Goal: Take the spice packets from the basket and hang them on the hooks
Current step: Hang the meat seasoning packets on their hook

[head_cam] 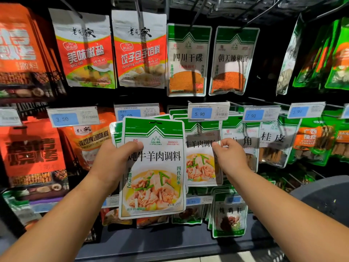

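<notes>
My left hand grips a stack of green-and-white spice packets by the left edge and holds them upright in front of the shelf. The front packet shows a meat dish. Just to the right, an identical packet hangs on a hook under the 5.90 price tag. My right hand pinches the right edge of that hanging packet, fingers curled. The basket is not clearly in view.
Rows of hooks carry other packets: orange-and-white ones upper left, green ones with red powder upper middle, green star anise and cinnamon packets on the right. A dark rounded object sits low right. More packets hang below.
</notes>
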`<state>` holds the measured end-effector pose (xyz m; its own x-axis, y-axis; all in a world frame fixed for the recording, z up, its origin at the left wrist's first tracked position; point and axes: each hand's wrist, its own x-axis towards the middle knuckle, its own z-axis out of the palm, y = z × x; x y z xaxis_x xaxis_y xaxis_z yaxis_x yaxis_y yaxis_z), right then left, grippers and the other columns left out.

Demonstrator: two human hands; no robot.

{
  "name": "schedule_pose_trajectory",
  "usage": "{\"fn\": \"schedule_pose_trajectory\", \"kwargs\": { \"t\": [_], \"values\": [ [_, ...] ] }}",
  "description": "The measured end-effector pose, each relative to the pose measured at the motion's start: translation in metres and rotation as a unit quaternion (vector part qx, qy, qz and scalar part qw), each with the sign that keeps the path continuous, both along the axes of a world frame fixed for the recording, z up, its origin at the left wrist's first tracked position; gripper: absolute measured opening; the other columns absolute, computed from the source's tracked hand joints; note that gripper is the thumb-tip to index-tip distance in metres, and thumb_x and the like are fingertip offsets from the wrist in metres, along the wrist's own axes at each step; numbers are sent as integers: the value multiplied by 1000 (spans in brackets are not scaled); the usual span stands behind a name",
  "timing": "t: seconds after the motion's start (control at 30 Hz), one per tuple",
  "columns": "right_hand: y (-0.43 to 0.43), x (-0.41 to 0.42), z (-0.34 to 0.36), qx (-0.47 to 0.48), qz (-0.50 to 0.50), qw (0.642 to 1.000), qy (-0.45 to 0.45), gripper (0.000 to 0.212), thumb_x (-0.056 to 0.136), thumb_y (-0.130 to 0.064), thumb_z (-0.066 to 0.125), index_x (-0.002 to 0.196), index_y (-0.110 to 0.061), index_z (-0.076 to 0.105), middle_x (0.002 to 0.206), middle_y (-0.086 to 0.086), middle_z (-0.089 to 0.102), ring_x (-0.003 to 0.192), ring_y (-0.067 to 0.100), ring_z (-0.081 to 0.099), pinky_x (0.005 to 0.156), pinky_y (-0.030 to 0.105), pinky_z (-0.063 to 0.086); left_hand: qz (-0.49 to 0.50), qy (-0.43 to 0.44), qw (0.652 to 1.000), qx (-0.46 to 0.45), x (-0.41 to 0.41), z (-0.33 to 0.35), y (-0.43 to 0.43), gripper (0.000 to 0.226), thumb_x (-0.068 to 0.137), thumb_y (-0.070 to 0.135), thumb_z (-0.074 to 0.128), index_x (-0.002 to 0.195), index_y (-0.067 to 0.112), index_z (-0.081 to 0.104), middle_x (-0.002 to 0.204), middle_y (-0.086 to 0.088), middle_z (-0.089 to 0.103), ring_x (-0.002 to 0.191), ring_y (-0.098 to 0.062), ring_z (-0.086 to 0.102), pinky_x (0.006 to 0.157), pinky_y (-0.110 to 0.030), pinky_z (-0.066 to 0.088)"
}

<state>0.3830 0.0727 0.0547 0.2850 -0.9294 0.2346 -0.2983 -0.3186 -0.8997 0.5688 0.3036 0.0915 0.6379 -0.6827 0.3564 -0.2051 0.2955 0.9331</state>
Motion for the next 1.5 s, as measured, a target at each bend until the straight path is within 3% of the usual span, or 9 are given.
{"fn": "schedule_pose_trajectory", "kwargs": {
  "t": [0.27, 0.57, 0.77, 0.87, 1.0, 1.13, 1.27, 1.37, 1.5],
  "values": [
    [8, -7, 4, -40, -35, 998, 25, 27, 95, -38, 69, 90, -13, 58, 87, 4, 61, 82, 26, 56, 62, 34, 38, -32, -19, 999, -9, -5, -1, -3, 24, 91, 6, 69, 114, 16, 71, 113, -4, 78, 105, -19, 73, 86, -32, 54],
    [79, -24, 29, 49, 204, 975, -71, 43, 94, -63, 54, 86, -27, 76, 93, -4, 77, 97, 18, 71, 94, 47, 53, -7, -28, 1000, -2, -9, -1, -2, 32, 75, 23, 81, 106, 15, 76, 106, -9, 79, 102, -32, 74, 89, -47, 59],
    [92, -26, 27, 49, 215, 970, -105, 21, 95, -29, 72, 81, -14, 70, 68, -2, 64, 66, 12, 57, 72, 38, 48, -14, -72, 997, 12, -23, 3, -5, 27, 84, 7, 77, 109, 18, 74, 106, 4, 80, 99, -14, 76, 78, -22, 58],
    [82, -28, 24, 65, 193, 970, -136, 23, 95, -35, 71, 90, -13, 66, 81, 8, 65, 76, 21, 59, 78, 40, 47, -14, -89, 996, 22, -24, 5, -5, 26, 86, 8, 76, 110, 18, 75, 107, 8, 79, 101, -11, 75, 81, -23, 57],
    [66, -33, 18, 108, 160, 970, -148, 52, 87, -56, 73, 124, -21, 61, 126, 6, 68, 117, 27, 64, 108, 54, 47, 5, -87, 996, 19, -18, 4, -1, 25, 90, 7, 73, 109, 22, 74, 107, 11, 79, 100, -9, 74, 83, -25, 54],
    [39, -41, 9, 117, 104, 976, -151, 26, 98, -37, 68, 120, -25, 61, 126, 6, 66, 116, 26, 63, 102, 47, 47, 20, -76, 997, 14, -9, 5, 2, 19, 89, 9, 75, 103, 22, 73, 98, 16, 79, 90, -4, 74, 77, -22, 54],
    [22, -44, 7, 108, 71, 980, -152, 25, 100, -33, 66, 116, -16, 63, 117, 14, 69, 103, 26, 65, 81, 37, 47, 35, -58, 998, 7, -2, 6, 6, 26, 75, 28, 75, 101, 25, 75, 104, 5, 79, 97, -20, 74, 92, -47, 55],
    [16, -44, 6, 90, 75, 982, -149, 22, 99, -32, 66, 112, -13, 65, 117, 20, 67, 102, 23, 63, 90, 40, 47, 33, -57, 998, 7, 0, 6, 7, 25, 71, 32, 77, 96, 28, 77, 104, 3, 79, 98, -23, 74, 96, -53, 54],
    [17, -34, 9, 85, 105, 978, -156, 49, 99, -38, 66, 139, -12, 55, 132, 8, 61, 119, 24, 60, 102, 42, 46, 24, -51, 998, 7, 1, 5, 5, 24, 73, 27, 75, 97, 29, 77, 105, 2, 79, 98, -23, 74, 93, -50, 55]
  ]
}}
